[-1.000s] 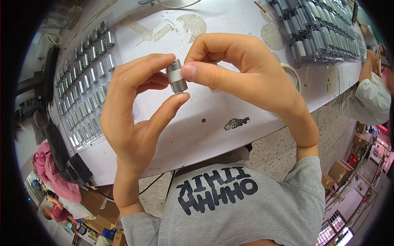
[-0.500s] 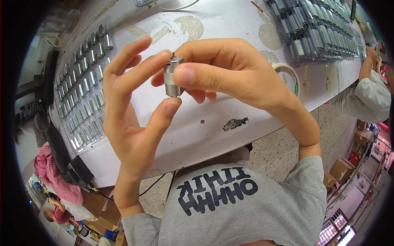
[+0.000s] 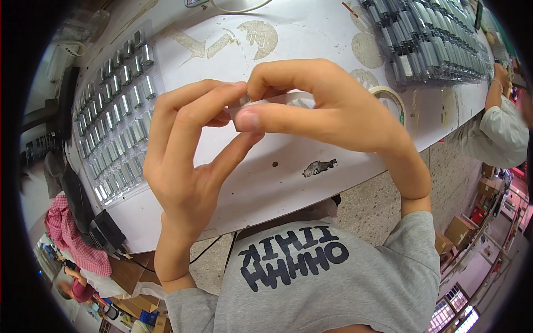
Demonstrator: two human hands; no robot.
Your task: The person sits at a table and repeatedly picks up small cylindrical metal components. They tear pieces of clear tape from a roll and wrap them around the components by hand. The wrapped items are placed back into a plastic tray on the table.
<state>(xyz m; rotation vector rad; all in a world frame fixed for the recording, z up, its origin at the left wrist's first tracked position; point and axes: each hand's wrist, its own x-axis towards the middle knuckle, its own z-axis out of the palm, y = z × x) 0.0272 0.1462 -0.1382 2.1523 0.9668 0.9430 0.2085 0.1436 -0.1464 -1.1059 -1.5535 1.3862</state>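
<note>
Above the white table, both my hands meet around a small silver metal motor (image 3: 234, 114). My left hand (image 3: 186, 150) pinches its ends, with the index finger at the top and the thumb below. From the right, my right hand (image 3: 327, 114) presses its thumb on the side of the motor, its index finger curled behind. The fingers cover most of the motor, so its shaft barely shows. To the left of my left hand lies a clear plastic tray (image 3: 145, 191) with rows of similar silver motors.
Stacked clear trays of motors (image 3: 427, 47) stand at the far right. A tape roll (image 3: 401, 105) lies near the table's right edge, close to my right wrist. A white cable (image 3: 239, 11) crosses the far edge. Another person's arm (image 3: 496, 91) reaches in at the right.
My hands have shifted slightly right and closed further around the motor. It has turned and tilted, and less of it shows. My right fingertips below it have drawn back from sight.
</note>
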